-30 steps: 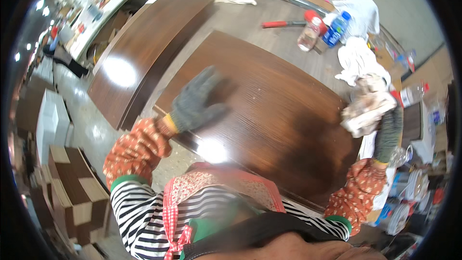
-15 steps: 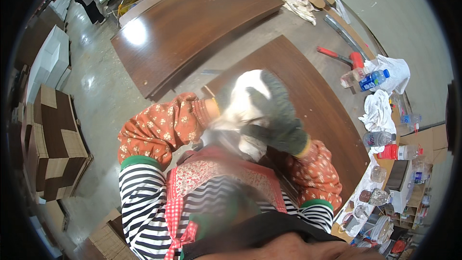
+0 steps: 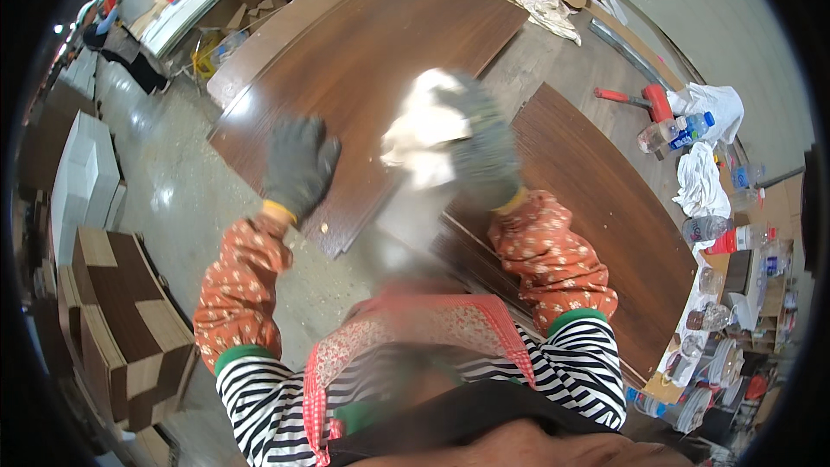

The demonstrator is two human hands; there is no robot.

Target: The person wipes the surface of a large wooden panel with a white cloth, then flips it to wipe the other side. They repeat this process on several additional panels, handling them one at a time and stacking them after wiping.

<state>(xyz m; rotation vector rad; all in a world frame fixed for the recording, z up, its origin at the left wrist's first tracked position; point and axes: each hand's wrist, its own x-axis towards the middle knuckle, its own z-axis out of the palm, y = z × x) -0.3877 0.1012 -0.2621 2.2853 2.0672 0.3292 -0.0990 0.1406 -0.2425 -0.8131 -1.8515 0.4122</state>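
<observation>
My left hand (image 3: 300, 166), in a dark grey work glove, lies flat on the near left corner of a dark brown wood-grain panel (image 3: 372, 60), fingers stretched out. In my right hand (image 3: 484, 145), gloved the same way, is a crumpled white cloth (image 3: 428, 125); the hand is a little blurred. The cloth is over the near right part of that panel, and I cannot tell how firmly it presses there. A second brown panel (image 3: 596, 225) lies to the right, partly behind my right forearm.
A red mallet (image 3: 653, 102), plastic bottles (image 3: 692, 128) and white rags (image 3: 700, 180) crowd the table's right side. A beige cloth (image 3: 545, 13) lies beyond the panels. Stacked brown-and-tan boards (image 3: 130, 320) stand on the floor at left. A person (image 3: 125, 47) stands at far left.
My hands, together on the cloth in front of my chest before, have parted. The left let go and moved onto the left panel; the right carried the cloth forward over it.
</observation>
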